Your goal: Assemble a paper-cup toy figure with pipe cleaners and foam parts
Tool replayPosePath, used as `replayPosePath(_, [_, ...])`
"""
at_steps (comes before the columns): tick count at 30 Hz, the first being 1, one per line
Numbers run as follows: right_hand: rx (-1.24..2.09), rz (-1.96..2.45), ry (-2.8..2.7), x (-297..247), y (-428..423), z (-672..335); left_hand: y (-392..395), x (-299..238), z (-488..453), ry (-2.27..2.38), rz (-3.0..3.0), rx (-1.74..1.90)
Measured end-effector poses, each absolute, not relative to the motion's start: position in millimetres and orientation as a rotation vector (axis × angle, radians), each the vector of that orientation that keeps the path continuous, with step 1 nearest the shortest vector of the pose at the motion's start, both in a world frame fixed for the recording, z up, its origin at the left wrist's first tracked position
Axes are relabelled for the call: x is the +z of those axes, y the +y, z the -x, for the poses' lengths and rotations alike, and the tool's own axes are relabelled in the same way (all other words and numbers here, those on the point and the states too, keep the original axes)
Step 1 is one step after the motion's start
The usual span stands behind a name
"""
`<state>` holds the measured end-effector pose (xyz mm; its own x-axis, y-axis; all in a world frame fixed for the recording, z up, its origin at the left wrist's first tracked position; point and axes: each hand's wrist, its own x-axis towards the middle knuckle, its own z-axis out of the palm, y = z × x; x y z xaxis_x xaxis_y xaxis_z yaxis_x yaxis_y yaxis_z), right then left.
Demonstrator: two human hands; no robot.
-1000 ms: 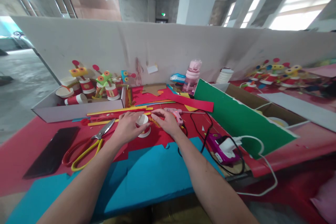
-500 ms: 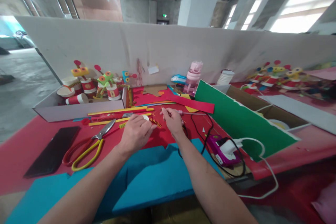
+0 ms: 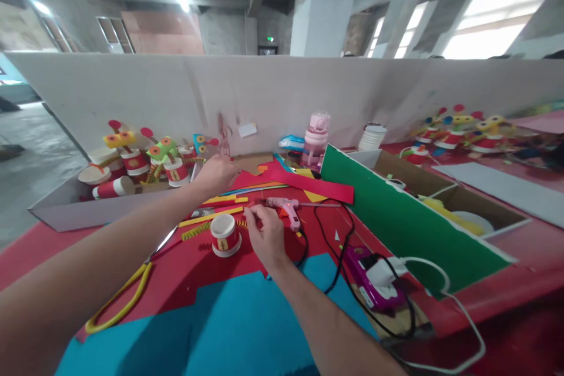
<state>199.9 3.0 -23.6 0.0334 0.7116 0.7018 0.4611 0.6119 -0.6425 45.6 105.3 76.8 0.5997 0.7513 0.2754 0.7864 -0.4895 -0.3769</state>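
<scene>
A small paper cup with a red band stands upside down on the red sheet, folded yellow strips sticking out at both sides. My right hand rests just right of it, fingers curled at the folded strip by the cup. My left hand is stretched far forward over the coloured paper pieces near the grey box's corner, fingers bent; whether it holds anything is hidden. A pink glue gun lies just beyond my right hand.
Yellow-handled scissors lie at the left. A grey box holds finished cup figures. A green sheet leans on a cardboard box at right. A purple power strip with cables sits near the blue sheet. A pink bottle stands at the back.
My left hand has left the cup and reached forward toward the box and paper scraps. The cup now stands uncovered, and my right hand has moved closer to it.
</scene>
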Motion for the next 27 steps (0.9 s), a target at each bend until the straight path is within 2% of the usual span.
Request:
replayPosePath(4, [0.214,0.973,-1.676,-25.4,1.8,-199.5,164.3,66.1,-57.1,-1.528,2.316,0.08])
replayPosePath(11, [0.324,0.968,-1.688,-25.5,2.2,-198.2,217.5,36.1,-79.5,-1.565,2.426,0.165])
replayPosePath(22, [0.349,0.987,-1.7,-30.3,4.4,-196.3,242.4,11.0,-94.1,-1.477,2.625,0.116])
replayPosePath(27, [0.333,0.997,-1.69,-29.2,4.9,-197.5,244.2,0.4,-97.0,-1.57,2.625,-0.015])
